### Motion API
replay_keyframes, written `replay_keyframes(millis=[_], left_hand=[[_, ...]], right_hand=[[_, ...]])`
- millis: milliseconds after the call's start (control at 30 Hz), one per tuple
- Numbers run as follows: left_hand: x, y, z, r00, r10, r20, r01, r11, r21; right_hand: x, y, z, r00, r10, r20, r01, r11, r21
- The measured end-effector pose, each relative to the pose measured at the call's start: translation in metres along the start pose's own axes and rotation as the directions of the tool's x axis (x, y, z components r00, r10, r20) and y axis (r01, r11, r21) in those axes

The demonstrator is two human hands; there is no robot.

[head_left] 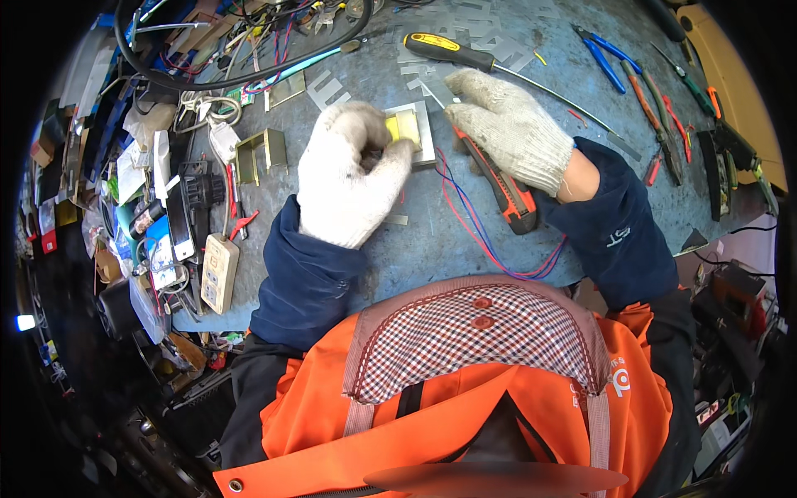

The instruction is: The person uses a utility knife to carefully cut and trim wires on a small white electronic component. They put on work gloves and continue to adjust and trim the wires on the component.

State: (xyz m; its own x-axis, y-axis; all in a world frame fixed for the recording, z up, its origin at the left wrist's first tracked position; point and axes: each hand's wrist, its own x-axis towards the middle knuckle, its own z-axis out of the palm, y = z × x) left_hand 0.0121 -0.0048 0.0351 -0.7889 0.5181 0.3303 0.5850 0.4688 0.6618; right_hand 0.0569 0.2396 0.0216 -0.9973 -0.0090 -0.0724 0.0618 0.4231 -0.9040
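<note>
Both my hands wear off-white knit gloves. My left hand (pixel 349 170) curls around the side of a small transformer (pixel 421 137) with a grey metal core and a yellow-taped middle. Its thumb rests near the yellow tape (pixel 400 127), and the other fingers are partly hidden. Just to the right, my right hand (pixel 510 124) closes over a red and black utility knife (pixel 504 187). The knife's handle points back toward me, and its front end passes under the glove. Red and blue wires (pixel 475 220) trail from beside the transformer toward my apron.
A yellow and black screwdriver (pixel 448 50) lies beyond my hands among thin metal plates (pixel 502 46). Pliers (pixel 602 58) and cutters (pixel 652 104) lie at right. At left are a metal bracket (pixel 261 155), a power strip (pixel 219 272) and tangled cables (pixel 202 108).
</note>
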Motion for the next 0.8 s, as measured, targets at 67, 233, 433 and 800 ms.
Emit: replay_keyframes(millis=[67,233,433,800], left_hand=[[0.005,0.005,0.000,0.999,0.002,0.039,-0.003,1.000,0.023],[0.015,0.002,-0.010,0.978,-0.114,0.175,0.080,0.978,0.194],[0.014,-0.025,-0.006,0.923,-0.193,0.334,0.246,0.961,-0.125],[0.013,-0.029,-0.003,0.904,-0.230,0.361,0.332,0.909,-0.251]], right_hand=[[0.001,0.005,0.003,0.999,-0.049,-0.003,0.049,0.998,0.040],[0.002,-0.001,0.000,0.997,0.017,0.075,-0.027,0.991,0.128],[0.002,-0.006,0.001,0.985,0.131,0.115,-0.149,0.973,0.174],[0.009,0.015,0.004,0.983,-0.162,0.084,0.169,0.982,-0.081]])
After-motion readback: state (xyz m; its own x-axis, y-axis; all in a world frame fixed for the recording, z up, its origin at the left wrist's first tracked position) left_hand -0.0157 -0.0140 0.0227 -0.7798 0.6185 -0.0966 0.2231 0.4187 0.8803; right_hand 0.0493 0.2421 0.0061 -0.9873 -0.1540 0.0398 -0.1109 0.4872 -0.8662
